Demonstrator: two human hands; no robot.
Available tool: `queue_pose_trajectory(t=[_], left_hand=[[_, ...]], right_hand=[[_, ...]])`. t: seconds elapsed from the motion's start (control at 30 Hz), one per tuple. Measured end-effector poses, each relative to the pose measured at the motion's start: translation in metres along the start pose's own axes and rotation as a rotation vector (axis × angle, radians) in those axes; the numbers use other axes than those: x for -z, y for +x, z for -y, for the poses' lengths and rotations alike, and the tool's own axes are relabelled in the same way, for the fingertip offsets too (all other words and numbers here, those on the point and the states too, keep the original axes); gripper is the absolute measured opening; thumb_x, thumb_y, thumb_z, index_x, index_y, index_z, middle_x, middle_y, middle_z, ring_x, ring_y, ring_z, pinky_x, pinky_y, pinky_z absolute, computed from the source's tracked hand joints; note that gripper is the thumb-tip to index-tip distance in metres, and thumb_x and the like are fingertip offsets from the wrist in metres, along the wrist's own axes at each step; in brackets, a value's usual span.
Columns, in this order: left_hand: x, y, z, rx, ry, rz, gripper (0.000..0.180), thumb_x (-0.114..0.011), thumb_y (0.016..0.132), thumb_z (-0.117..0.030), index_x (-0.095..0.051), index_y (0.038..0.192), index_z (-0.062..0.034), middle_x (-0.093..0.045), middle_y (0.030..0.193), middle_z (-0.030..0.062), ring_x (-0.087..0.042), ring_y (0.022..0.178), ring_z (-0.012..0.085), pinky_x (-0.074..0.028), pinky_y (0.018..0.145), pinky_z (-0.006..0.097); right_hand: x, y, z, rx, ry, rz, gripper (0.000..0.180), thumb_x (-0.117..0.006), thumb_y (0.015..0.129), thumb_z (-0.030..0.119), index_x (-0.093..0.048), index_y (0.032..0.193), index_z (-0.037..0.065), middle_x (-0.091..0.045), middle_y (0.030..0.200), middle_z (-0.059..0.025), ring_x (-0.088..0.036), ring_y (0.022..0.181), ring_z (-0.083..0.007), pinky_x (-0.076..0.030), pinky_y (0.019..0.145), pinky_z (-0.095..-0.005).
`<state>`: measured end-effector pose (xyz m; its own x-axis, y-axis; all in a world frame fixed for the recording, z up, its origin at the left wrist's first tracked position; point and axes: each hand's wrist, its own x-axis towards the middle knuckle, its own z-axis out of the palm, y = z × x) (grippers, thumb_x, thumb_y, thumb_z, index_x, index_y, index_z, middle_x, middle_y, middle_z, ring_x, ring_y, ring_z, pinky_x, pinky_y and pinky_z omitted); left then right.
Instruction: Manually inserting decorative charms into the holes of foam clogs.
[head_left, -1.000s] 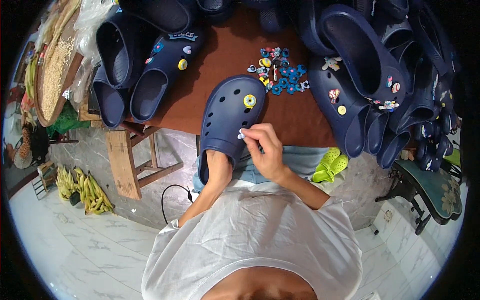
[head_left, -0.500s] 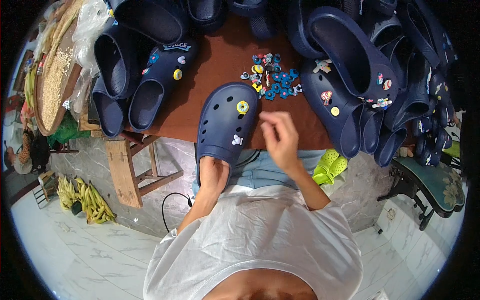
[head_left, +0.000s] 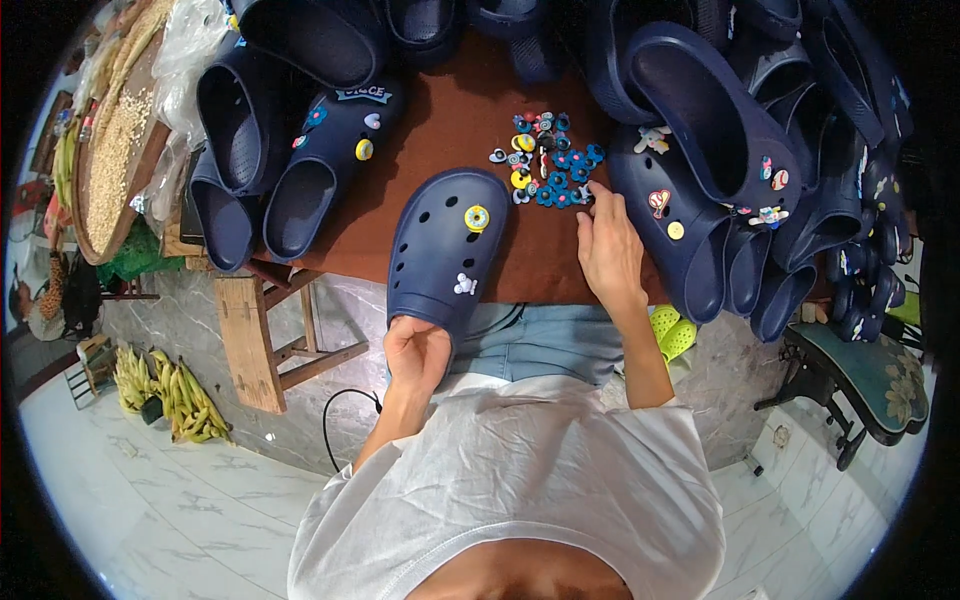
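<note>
My left hand (head_left: 415, 352) is pushed into the heel opening of a navy clog (head_left: 440, 230), gripping it at the table's near edge; its fingers are hidden inside. On the clog's upper sit a yellow ring-shaped shoe charm (head_left: 476, 218) and a small white figure charm (head_left: 466, 285). My right hand (head_left: 612, 250) reaches to the right edge of a loose group of shoe charms (head_left: 552, 165), mostly blue flowers with some yellow and white ones. Its index fingertip is at a small pale charm (head_left: 583, 194), with the thumb held apart and nothing visible between them.
Decorated navy clogs (head_left: 668, 210) are piled at the right, more clogs (head_left: 315, 175) at the left and back of the brown tabletop (head_left: 450, 110). A wooden stool (head_left: 250, 345) stands at lower left, bananas (head_left: 180, 400) on the floor. Lime-green clogs (head_left: 676, 335) lie beyond my right forearm.
My right hand has moved from beside the held clog, away and to the right, to the charms, and its fingers have straightened. The left hand still holds the clog.
</note>
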<state>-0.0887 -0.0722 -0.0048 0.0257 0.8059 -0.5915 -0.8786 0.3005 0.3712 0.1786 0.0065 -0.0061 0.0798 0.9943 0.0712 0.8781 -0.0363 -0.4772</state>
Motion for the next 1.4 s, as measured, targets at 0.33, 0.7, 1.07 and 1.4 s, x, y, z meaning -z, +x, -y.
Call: queue_pose_trajectory(t=[0.33,0.7,1.07,1.4], left_hand=[[0.009,-0.002,-0.01,-0.038,0.033,0.014,0.041,-0.052,0.073,0.007,-0.058,0.113,0.0052,-0.065,0.112,0.0099,-0.061,0.108,0.0236,-0.043,0.105,0.038],[0.006,-0.003,-0.006,-0.018,0.185,0.186,0.066,-0.055,0.071,0.0,-0.045,0.136,0.0017,-0.058,0.129,0.0135,-0.056,0.12,0.0276,-0.038,0.11,0.044],[-0.042,-0.002,0.002,0.064,0.172,0.053,0.048,-0.056,0.091,-0.017,-0.046,0.135,-0.0011,-0.055,0.136,0.0139,-0.053,0.127,0.0273,-0.037,0.111,0.044],[-0.054,-0.005,0.005,0.126,0.26,0.12,0.045,-0.055,0.093,-0.014,-0.046,0.135,0.0017,-0.055,0.134,0.0135,-0.056,0.121,0.0243,-0.044,0.106,0.041]], right_hand=[[-0.008,0.014,0.029,0.166,0.147,-0.069,0.019,-0.066,0.088,0.012,-0.061,0.106,0.006,-0.056,0.098,-0.015,-0.059,0.09,-0.0351,-0.049,0.076,-0.0447],[-0.027,0.052,0.015,0.191,0.116,-0.162,0.014,-0.07,0.084,0.011,-0.063,0.094,0.005,-0.058,0.089,-0.0138,-0.06,0.083,-0.0355,-0.048,0.071,-0.0453],[0.024,0.031,0.027,0.01,0.43,-0.084,0.008,-0.065,0.087,0.005,-0.062,0.094,0.003,-0.064,0.087,-0.011,-0.064,0.073,-0.0253,-0.05,0.066,-0.0354],[0.028,0.019,0.051,0.646,0.244,-0.156,0.021,-0.073,0.072,0.004,-0.064,0.091,0.006,-0.066,0.09,-0.0049,-0.063,0.083,-0.024,-0.047,0.075,-0.0372]])
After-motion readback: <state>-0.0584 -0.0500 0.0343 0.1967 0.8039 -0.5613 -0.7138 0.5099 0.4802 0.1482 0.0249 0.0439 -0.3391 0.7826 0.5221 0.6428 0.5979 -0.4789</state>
